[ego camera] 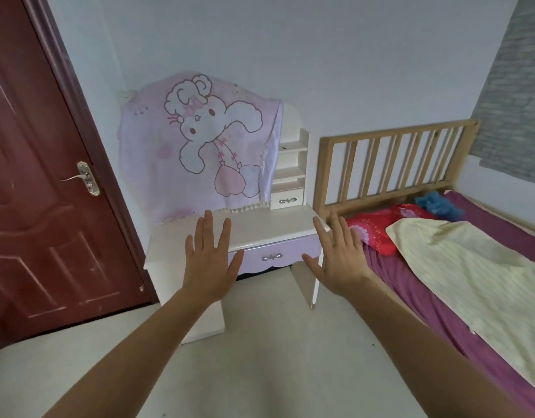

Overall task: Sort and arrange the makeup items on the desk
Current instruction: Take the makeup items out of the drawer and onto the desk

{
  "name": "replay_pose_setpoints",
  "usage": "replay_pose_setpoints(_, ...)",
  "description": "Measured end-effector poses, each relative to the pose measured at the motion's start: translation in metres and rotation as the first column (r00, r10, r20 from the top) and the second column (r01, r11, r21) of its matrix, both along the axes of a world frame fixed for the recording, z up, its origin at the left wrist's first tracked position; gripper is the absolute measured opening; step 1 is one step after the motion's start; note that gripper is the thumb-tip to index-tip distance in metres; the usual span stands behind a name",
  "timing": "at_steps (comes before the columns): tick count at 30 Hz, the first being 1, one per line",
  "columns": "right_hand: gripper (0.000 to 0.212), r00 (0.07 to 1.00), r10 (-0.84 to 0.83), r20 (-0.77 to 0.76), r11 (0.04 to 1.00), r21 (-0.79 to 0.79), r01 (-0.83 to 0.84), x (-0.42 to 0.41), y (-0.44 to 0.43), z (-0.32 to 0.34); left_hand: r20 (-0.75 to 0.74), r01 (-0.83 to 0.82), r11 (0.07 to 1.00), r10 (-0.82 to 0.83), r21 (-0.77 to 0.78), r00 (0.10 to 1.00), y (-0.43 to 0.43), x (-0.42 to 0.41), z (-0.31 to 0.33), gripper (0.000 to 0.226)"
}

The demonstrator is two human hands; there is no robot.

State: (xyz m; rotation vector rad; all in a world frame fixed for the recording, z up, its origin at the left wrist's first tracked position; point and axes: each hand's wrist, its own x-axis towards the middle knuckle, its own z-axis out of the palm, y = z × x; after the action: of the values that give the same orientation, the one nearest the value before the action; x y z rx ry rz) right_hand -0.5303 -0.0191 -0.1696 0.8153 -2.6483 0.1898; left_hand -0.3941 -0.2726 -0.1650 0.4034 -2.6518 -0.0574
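My left hand (210, 260) and right hand (340, 260) are both raised flat, fingers spread wide, holding nothing, in front of the desk (275, 224). I see no makeup items on its white top. Whether they sit in the purple drawer (275, 256) or behind the rabbit cloth (200, 140) draped at the far side, I cannot tell. Tugging that cloth carelessly could drag it across the small shelves (292, 164) to its right.

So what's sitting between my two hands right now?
In the head view, the lilac drawer with its silver bow handle shows between your left hand and right hand; no makeup items there.
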Motion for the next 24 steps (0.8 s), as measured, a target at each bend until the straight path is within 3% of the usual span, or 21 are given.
replay_pose_setpoints(9,0.084,0.985,0.019,0.169,0.999,0.047,-0.027,-0.185,-0.073,-0.086,0.198,-0.087,0.993,0.070,0.081,0.978,-0.059,-0.175,-0.095,0.075)
replay_pose_setpoints(13,0.080,0.940,0.061,0.335,0.996,0.047,-0.081,-0.274,-0.106,-0.117,0.277,-0.176,0.977,0.137,0.122,0.951,-0.083,-0.252,-0.119,0.083)
replay_pose_setpoints(17,0.076,0.913,0.104,0.394,0.979,0.119,-0.163,-0.349,-0.137,-0.144,0.370,-0.227,0.962,0.157,0.154,0.916,-0.101,-0.316,-0.135,0.087)
replay_pose_setpoints(21,0.066,0.828,0.060,0.557,0.959,0.199,-0.204,-0.391,-0.164,-0.188,0.479,-0.276,0.940,0.153,0.199,0.865,-0.114,-0.353,-0.163,0.090)
replay_pose_setpoints(24,0.065,0.708,0.009,0.706,0.962,0.188,-0.199,-0.409,-0.188,-0.223,0.585,-0.273,0.942,0.111,0.197,0.804,-0.134,-0.378,-0.190,0.093)
